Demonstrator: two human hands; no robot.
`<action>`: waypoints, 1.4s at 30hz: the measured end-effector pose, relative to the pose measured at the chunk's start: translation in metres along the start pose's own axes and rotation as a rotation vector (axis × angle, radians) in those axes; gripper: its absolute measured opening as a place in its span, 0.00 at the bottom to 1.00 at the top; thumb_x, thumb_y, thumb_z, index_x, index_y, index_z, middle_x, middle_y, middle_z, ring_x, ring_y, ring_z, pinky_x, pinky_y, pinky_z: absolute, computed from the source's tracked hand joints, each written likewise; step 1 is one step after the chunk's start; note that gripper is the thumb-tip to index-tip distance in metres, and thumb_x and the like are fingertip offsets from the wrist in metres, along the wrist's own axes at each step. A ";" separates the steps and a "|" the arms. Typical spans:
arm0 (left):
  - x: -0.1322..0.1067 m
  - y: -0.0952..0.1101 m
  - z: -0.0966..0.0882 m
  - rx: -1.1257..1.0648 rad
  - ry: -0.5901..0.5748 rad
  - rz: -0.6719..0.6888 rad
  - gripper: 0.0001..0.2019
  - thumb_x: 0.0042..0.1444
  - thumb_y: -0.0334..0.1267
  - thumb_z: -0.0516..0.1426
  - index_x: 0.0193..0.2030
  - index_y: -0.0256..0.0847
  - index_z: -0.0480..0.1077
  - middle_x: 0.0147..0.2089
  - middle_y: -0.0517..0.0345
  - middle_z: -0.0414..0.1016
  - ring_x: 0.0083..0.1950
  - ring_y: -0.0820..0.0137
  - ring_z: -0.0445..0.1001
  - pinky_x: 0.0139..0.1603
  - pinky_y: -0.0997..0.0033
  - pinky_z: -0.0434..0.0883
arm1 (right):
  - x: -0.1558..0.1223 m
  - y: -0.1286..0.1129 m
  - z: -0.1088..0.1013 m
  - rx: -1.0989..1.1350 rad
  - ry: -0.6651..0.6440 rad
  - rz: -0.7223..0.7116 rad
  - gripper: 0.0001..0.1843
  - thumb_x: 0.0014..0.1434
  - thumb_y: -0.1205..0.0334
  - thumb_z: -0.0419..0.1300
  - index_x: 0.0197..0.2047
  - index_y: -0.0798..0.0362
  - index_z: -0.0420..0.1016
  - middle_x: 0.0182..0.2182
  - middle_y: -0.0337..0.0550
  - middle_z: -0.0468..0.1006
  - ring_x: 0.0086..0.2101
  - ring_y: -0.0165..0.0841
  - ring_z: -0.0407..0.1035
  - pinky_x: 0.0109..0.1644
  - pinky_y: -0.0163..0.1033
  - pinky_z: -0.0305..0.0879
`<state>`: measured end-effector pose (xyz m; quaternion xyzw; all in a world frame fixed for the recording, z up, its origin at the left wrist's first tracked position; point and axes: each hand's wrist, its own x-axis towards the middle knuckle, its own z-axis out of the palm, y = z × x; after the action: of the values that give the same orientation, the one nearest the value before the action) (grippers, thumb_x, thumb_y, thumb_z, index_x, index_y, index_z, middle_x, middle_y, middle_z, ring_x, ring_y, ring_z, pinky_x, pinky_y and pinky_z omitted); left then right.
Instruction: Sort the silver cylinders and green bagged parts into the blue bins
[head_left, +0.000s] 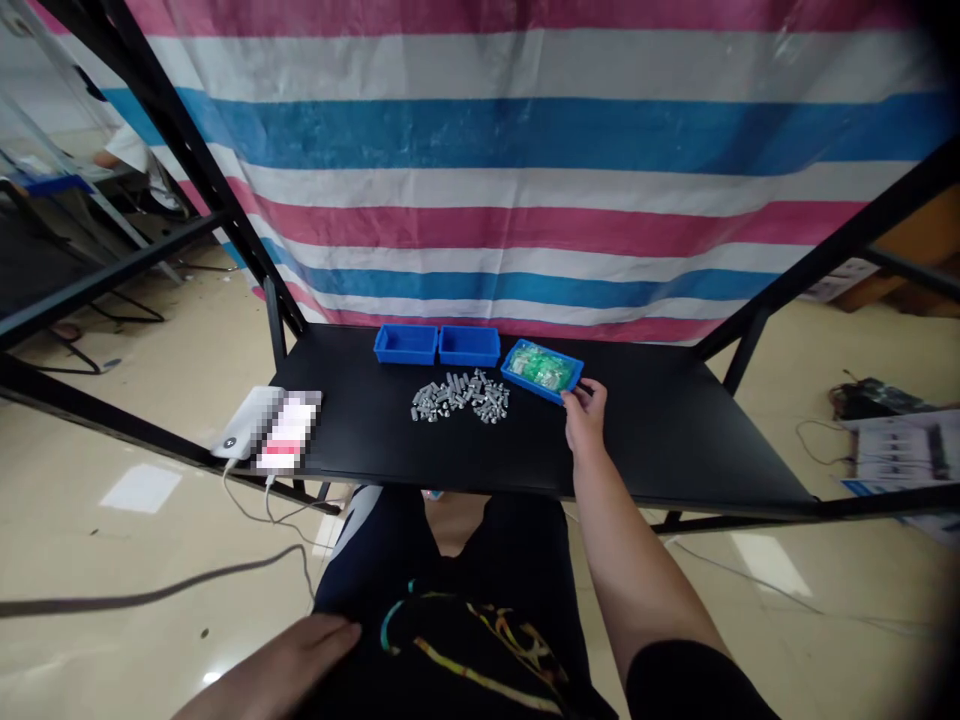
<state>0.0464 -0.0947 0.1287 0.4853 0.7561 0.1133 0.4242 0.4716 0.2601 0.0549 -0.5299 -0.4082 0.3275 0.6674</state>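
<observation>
My right hand [586, 412] grips the near right corner of a blue plastic bin [574, 377], thumb on the near side and fingers round the end. Inside that bin lie small clear and green plastic packets [541, 367]; the bin sits at an angle on the black table. Left of it, a loose pile of small silvery metal parts [461, 395] is spread on the tabletop, too small to name exactly. Down by my lap, away from the table, my left hand [289, 660] holds nothing visible, its fingers stretched out and slightly blurred.
Two more blue bins [406, 357] stand side by side behind the pile. A white power bank [251, 420] and a phone [289, 430] with cables lie at the left edge of the black table [420, 455]. Black frame posts and a striped sheet [487, 185] enclose the back.
</observation>
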 end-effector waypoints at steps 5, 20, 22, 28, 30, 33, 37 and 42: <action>0.031 0.090 0.021 -0.338 -0.323 0.387 0.13 0.66 0.52 0.52 0.41 0.44 0.66 0.32 0.60 0.68 0.33 0.71 0.68 0.37 0.71 0.70 | -0.032 -0.010 -0.007 -0.053 -0.195 -0.054 0.48 0.46 0.50 0.72 0.64 0.44 0.51 0.44 0.41 0.75 0.40 0.36 0.76 0.48 0.47 0.74; 0.186 0.207 0.060 0.389 0.504 0.951 0.40 0.50 0.57 0.65 0.69 0.54 0.62 0.78 0.48 0.45 0.78 0.40 0.40 0.71 0.25 0.33 | -0.074 -0.035 0.004 -0.708 -0.346 -0.448 0.43 0.58 0.57 0.66 0.72 0.44 0.53 0.57 0.53 0.61 0.46 0.43 0.73 0.51 0.53 0.77; 0.188 0.216 0.072 0.423 0.469 1.010 0.40 0.52 0.59 0.64 0.71 0.56 0.61 0.79 0.49 0.43 0.78 0.42 0.40 0.71 0.26 0.30 | -0.076 -0.035 0.004 -0.756 -0.343 -0.505 0.38 0.61 0.57 0.64 0.71 0.43 0.55 0.58 0.53 0.60 0.51 0.45 0.72 0.56 0.55 0.74; 0.196 0.225 0.086 0.450 0.436 1.017 0.29 0.62 0.55 0.57 0.70 0.58 0.63 0.78 0.51 0.47 0.78 0.46 0.41 0.71 0.27 0.27 | -0.077 -0.035 0.003 -0.812 -0.242 -0.645 0.26 0.64 0.63 0.58 0.64 0.43 0.65 0.60 0.52 0.61 0.61 0.47 0.63 0.65 0.58 0.66; 0.198 0.224 0.086 0.450 0.435 1.013 0.29 0.63 0.54 0.56 0.70 0.57 0.62 0.78 0.51 0.47 0.78 0.47 0.41 0.71 0.27 0.28 | -0.076 -0.034 0.003 -0.819 -0.190 -0.634 0.26 0.63 0.63 0.59 0.64 0.44 0.65 0.60 0.53 0.61 0.61 0.47 0.64 0.65 0.58 0.66; 0.199 0.222 0.086 0.442 0.423 1.037 0.28 0.63 0.54 0.55 0.70 0.57 0.62 0.78 0.50 0.46 0.79 0.48 0.41 0.72 0.27 0.29 | -0.074 -0.034 0.003 -0.833 -0.135 -0.624 0.27 0.63 0.62 0.59 0.65 0.45 0.63 0.59 0.53 0.61 0.61 0.47 0.63 0.65 0.58 0.66; 0.199 0.221 0.086 0.434 0.420 1.046 0.28 0.64 0.53 0.54 0.70 0.55 0.62 0.78 0.49 0.46 0.79 0.49 0.41 0.72 0.27 0.29 | -0.072 -0.034 0.002 -0.810 -0.106 -0.642 0.28 0.63 0.60 0.59 0.66 0.46 0.62 0.59 0.54 0.61 0.61 0.47 0.63 0.65 0.58 0.65; 0.199 0.221 0.086 0.430 0.422 1.046 0.28 0.64 0.51 0.55 0.70 0.54 0.62 0.78 0.50 0.47 0.79 0.48 0.42 0.73 0.29 0.31 | -0.071 -0.035 0.001 -0.767 -0.039 -0.622 0.29 0.63 0.59 0.60 0.66 0.48 0.62 0.59 0.56 0.61 0.62 0.48 0.61 0.66 0.60 0.63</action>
<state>0.2183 0.1612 0.0987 0.8348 0.4908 0.2453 0.0454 0.4390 0.1905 0.0748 -0.5844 -0.6503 -0.0512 0.4826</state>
